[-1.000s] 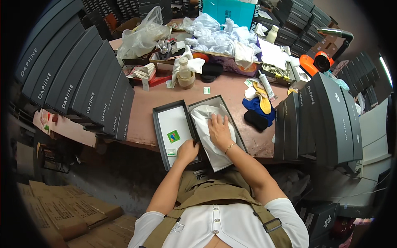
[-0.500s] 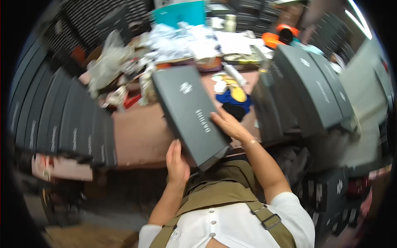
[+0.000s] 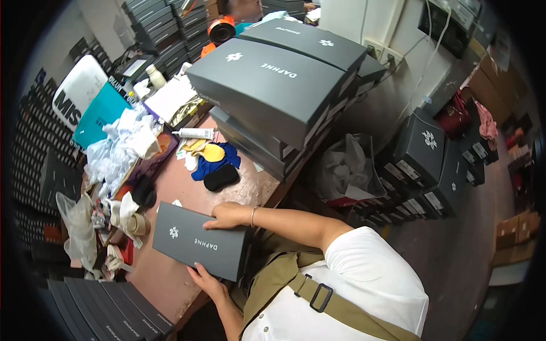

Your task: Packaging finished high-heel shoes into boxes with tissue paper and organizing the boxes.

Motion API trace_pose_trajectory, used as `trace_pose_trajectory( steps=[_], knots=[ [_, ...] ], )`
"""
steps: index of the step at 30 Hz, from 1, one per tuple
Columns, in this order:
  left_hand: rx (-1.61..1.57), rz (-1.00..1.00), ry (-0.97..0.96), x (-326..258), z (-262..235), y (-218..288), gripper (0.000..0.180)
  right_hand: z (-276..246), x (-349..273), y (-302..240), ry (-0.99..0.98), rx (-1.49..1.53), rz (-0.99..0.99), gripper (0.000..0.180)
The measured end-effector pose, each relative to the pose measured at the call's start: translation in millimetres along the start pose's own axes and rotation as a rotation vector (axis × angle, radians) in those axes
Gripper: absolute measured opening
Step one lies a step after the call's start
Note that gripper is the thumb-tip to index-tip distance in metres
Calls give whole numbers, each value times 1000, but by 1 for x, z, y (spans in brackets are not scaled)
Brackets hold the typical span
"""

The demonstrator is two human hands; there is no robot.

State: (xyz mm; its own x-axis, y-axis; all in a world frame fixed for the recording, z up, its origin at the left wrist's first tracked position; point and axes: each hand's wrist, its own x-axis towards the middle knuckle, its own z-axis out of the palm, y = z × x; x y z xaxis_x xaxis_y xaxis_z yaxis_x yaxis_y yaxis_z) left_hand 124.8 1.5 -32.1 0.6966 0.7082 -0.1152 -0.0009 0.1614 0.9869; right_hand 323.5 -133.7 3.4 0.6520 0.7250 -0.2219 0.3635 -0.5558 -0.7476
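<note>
Bare tabletop (image 3: 170, 278) left of box (image 3: 200, 241) — box stack (image 3: 273, 91) blocks right.

Cluttered storeroom, lit evenly. Reddish-brown tabletop (image 3: 170, 278) crowded with crumpled white paper (image 3: 122, 148), a teal bag (image 3: 99, 113), a white tube (image 3: 193, 133) and blue and yellow cloths (image 3: 213, 159). Tall stack of dark grey boxes (image 3: 267, 85) at the tabletop's far edge. More dark boxes (image 3: 424, 150) piled on the brown floor (image 3: 466, 238). Pale wall (image 3: 364, 23) with hanging cables. Cardboard cartons (image 3: 515, 227) far right.
</note>
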Motion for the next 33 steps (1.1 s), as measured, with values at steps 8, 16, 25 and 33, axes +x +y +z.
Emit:
trace_pose_trajectory(
  steps=[8,16,25,33],
  knots=[
    [75,-31,-71,6,-9,3,44,11,-7,11,21,105,49,72],
    [133,-175,-157,39,-37,-24,42,16,0,17,36,213,100,70],
    [69,-142,-124,4,-6,-8,52,27,-29,22,73,178,5,63],
    [-68,-385,-130,-5,1,-26,66,58,-26,49,97,340,-3,62]
  ],
)
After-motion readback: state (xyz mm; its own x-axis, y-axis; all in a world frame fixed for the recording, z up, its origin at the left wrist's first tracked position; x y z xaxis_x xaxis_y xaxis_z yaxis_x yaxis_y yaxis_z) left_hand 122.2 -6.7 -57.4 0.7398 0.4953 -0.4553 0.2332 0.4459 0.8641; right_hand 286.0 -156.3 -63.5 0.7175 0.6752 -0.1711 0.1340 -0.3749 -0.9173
